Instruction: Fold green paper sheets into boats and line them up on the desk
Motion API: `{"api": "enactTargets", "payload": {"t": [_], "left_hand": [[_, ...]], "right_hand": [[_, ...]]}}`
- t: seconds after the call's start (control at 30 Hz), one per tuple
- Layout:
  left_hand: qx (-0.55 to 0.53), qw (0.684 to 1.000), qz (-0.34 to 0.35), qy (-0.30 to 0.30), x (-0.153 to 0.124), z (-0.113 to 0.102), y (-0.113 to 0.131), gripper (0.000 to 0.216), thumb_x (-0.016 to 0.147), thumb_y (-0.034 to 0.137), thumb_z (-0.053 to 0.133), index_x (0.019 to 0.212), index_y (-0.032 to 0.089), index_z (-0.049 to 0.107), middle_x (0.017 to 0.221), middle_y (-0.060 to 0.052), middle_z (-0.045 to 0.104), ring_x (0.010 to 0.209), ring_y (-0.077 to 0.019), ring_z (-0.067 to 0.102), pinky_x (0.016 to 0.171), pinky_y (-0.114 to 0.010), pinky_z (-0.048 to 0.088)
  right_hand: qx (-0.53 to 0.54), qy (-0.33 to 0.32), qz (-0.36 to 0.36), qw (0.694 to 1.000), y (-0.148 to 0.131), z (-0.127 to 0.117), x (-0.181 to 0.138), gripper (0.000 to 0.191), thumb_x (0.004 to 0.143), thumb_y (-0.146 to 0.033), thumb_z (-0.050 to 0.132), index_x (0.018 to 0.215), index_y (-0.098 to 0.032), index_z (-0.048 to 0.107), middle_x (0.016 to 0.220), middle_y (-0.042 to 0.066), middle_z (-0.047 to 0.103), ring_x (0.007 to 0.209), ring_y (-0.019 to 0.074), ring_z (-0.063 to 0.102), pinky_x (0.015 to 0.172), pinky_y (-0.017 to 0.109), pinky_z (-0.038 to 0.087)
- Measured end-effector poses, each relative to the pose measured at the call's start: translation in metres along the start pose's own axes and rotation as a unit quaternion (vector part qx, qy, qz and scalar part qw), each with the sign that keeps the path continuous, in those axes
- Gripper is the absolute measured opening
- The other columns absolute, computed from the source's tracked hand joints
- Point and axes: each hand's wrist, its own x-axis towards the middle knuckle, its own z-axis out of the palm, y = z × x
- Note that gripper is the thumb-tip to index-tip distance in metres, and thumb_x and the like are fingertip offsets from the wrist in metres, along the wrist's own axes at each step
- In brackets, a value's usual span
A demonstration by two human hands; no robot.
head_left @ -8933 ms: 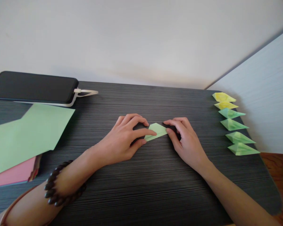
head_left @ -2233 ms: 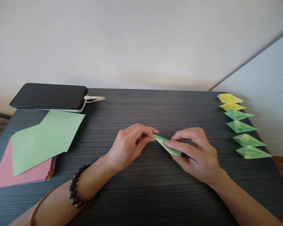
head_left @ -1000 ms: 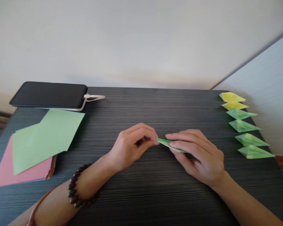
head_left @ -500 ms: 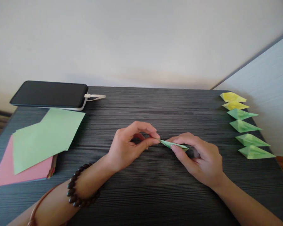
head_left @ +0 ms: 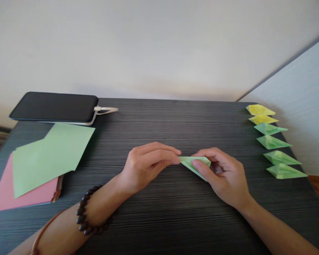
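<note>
A small folded piece of light green paper is held between my two hands, above the dark table. Its narrow tip is pinched by the thumb and fingers of my left hand. At the wider end, my right hand grips it, thumb on the near face and fingers behind, so part of the paper is hidden. The paper's broad face is turned toward me, showing a long pointed shape.
Along the table's right edge lies a row of folded paper pieces, yellow ones at the back and green ones nearer. Loose green sheets rest on a pink stack at left. Behind them is a black phone with a white cable.
The folded green paper has turned from nearly edge-on to showing its broad face. My left fingers have come closer together over its tip, and my right hand still grips the wide end.
</note>
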Motion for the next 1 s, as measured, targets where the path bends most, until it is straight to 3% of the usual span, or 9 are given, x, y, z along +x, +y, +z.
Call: {"api": "enactTargets", "payload": {"t": [0.13,0.3,0.43,0.5,0.57,0.7,0.8,1.0], "left_hand": [[0.010,1.000,-0.005,-0.022,-0.003,0.000,0.000,0.011,0.083,0.006,0.060,0.087,0.014,0.064,0.086,-0.002,0.073,0.081,-0.0100,0.068,0.073,-0.018,0.053],[0.026,0.999,0.037,-0.030,-0.004,0.000,-0.003,0.013,0.080,0.004,0.063,0.090,0.014,0.064,0.085,-0.003,0.071,0.080,-0.0112,0.067,0.071,-0.020,0.054],[-0.007,0.996,0.068,-0.054,-0.004,0.002,-0.005,0.016,0.081,0.004,0.061,0.094,0.013,0.064,0.089,-0.005,0.070,0.086,-0.0140,0.066,0.076,-0.025,0.054],[-0.024,0.998,0.026,-0.054,-0.004,0.003,-0.004,0.014,0.081,0.007,0.062,0.092,0.015,0.064,0.088,-0.004,0.071,0.082,-0.0135,0.067,0.074,-0.024,0.055],[-0.078,0.993,-0.073,-0.047,-0.003,0.003,0.000,0.019,0.080,0.014,0.066,0.098,0.016,0.062,0.088,-0.003,0.072,0.075,-0.0122,0.067,0.065,-0.020,0.055],[-0.188,0.944,-0.257,-0.086,0.003,-0.001,0.007,0.024,0.089,0.030,0.053,0.106,0.016,0.061,0.093,-0.004,0.072,0.065,-0.0095,0.065,0.052,-0.017,0.053],[-0.132,0.937,-0.294,-0.139,0.007,-0.003,0.010,0.025,0.090,0.032,0.051,0.091,0.015,0.069,0.082,-0.003,0.072,0.053,-0.0069,0.060,0.049,-0.016,0.048],[-0.094,0.942,-0.292,-0.136,0.007,0.000,0.008,0.017,0.083,0.026,0.059,0.082,0.016,0.072,0.063,0.002,0.068,0.051,-0.0059,0.056,0.048,-0.014,0.041]], "right_hand": [[0.053,-0.023,0.054,0.997,0.000,0.001,0.001,0.006,0.082,-0.023,0.064,0.088,-0.024,0.062,0.072,-0.005,0.065,0.059,0.0073,0.058,0.053,0.017,0.042],[0.156,-0.069,0.126,0.977,-0.001,0.001,0.004,0.016,0.082,-0.028,0.064,0.098,-0.026,0.059,0.069,-0.006,0.066,0.056,0.0070,0.056,0.049,0.016,0.042],[0.128,-0.086,0.124,0.980,0.000,0.001,0.005,0.026,0.074,-0.031,0.072,0.096,-0.025,0.060,0.076,-0.005,0.067,0.062,0.0085,0.060,0.055,0.017,0.046],[0.072,-0.075,0.103,0.989,0.000,0.000,0.005,0.024,0.073,-0.031,0.072,0.093,-0.025,0.061,0.079,-0.005,0.067,0.064,0.0091,0.061,0.058,0.018,0.048],[0.010,-0.051,0.069,0.996,-0.002,0.000,0.005,0.019,0.075,-0.030,0.071,0.091,-0.026,0.063,0.081,-0.005,0.068,0.068,0.0098,0.063,0.062,0.019,0.049],[-0.066,-0.026,0.006,0.997,-0.005,0.000,0.004,0.014,0.077,-0.026,0.069,0.090,-0.026,0.063,0.084,-0.006,0.070,0.073,0.0094,0.065,0.066,0.017,0.050],[-0.084,-0.027,-0.027,0.996,-0.006,0.000,0.002,0.013,0.077,-0.023,0.069,0.089,-0.026,0.063,0.083,-0.006,0.071,0.072,0.0086,0.066,0.065,0.016,0.049],[-0.118,-0.012,-0.056,0.991,-0.007,0.000,0.001,0.015,0.077,-0.021,0.069,0.090,-0.025,0.063,0.083,-0.005,0.071,0.074,0.0080,0.066,0.068,0.016,0.048]]}}
